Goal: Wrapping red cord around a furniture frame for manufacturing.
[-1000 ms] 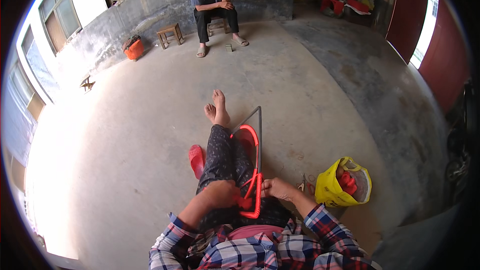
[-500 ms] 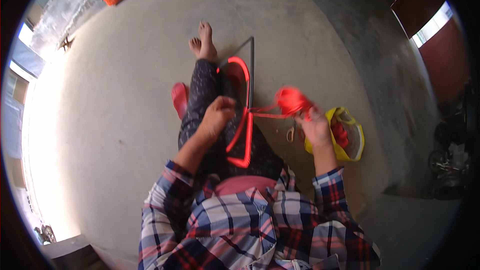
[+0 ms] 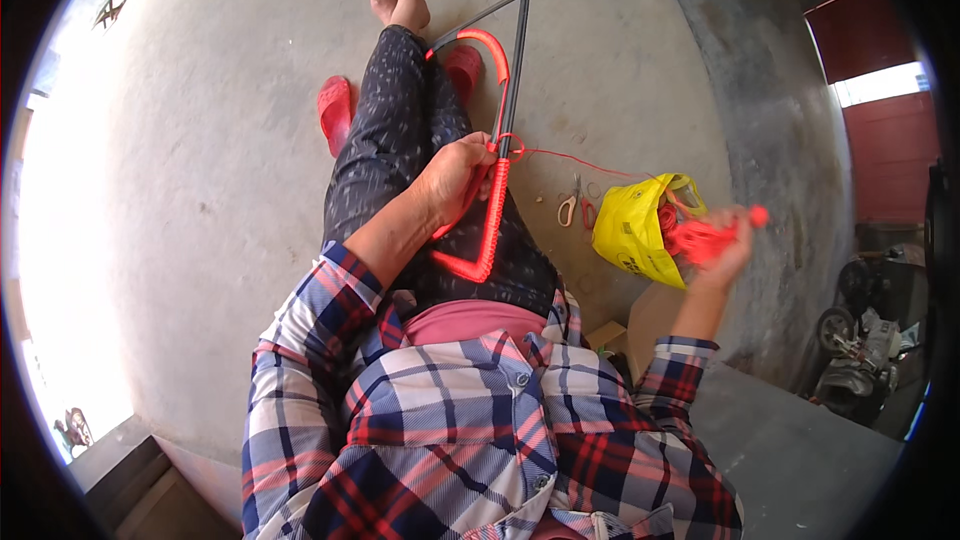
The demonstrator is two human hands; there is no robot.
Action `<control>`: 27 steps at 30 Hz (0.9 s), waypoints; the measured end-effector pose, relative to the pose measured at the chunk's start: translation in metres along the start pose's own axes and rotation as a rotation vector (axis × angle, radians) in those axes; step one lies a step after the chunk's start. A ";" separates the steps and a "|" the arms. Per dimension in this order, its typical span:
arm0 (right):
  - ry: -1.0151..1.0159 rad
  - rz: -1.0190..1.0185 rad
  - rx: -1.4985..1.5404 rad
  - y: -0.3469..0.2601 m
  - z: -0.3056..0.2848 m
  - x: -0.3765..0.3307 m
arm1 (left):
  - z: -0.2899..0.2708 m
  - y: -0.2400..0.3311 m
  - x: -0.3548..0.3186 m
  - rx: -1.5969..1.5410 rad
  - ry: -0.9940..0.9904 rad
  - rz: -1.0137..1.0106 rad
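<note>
The left hand (image 3: pixel 455 180) was closed on the frame (image 3: pixel 505 110) lying across the lap, pinning the red wrap beside its bare stretch. From there the cord (image 3: pixel 575 158) ran taut to the right hand (image 3: pixel 725 250), fisted round a cord bundle by the yellow bag (image 3: pixel 630 230). Mid-wrap, I judged; the next turn needed steady tension.

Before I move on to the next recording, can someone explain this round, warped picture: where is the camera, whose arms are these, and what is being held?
The camera sits on a seated person's head and looks down; its fisheye lens bends the edges. Both plaid-sleeved arms are that person's own. The left hand grips a dark triangular metal frame partly wrapped in red cord, resting on the lap. The right hand, stretched out sideways, holds a bundle of red cord, with a strand running back to the frame. On the concrete floor lie scissors, a yellow plastic bag and red slippers.
</note>
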State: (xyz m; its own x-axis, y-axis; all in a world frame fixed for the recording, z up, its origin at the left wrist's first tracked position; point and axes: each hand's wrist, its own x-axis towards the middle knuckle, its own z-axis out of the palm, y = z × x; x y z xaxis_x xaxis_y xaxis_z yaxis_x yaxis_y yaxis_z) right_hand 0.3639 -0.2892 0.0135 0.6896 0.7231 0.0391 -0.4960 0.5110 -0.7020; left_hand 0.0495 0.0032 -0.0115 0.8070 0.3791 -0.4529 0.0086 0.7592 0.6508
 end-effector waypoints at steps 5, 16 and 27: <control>-0.084 0.279 -0.365 0.154 0.119 0.000 | 0.013 0.005 -0.003 0.022 0.051 0.009; -0.246 0.541 -0.213 0.130 0.196 -0.015 | -0.004 0.000 0.010 -0.032 -0.017 -0.065; -0.559 0.436 0.093 0.065 0.244 -0.012 | 0.035 0.002 -0.023 1.202 0.446 1.021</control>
State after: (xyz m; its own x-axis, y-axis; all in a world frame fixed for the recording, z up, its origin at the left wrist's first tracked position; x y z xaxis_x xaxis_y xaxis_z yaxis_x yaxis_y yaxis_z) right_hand 0.1946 -0.1515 0.1408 0.0567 0.9879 0.1447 -0.7253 0.1403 -0.6740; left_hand 0.0518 -0.0220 0.0214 0.5437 0.7109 0.4461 0.2091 -0.6295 0.7483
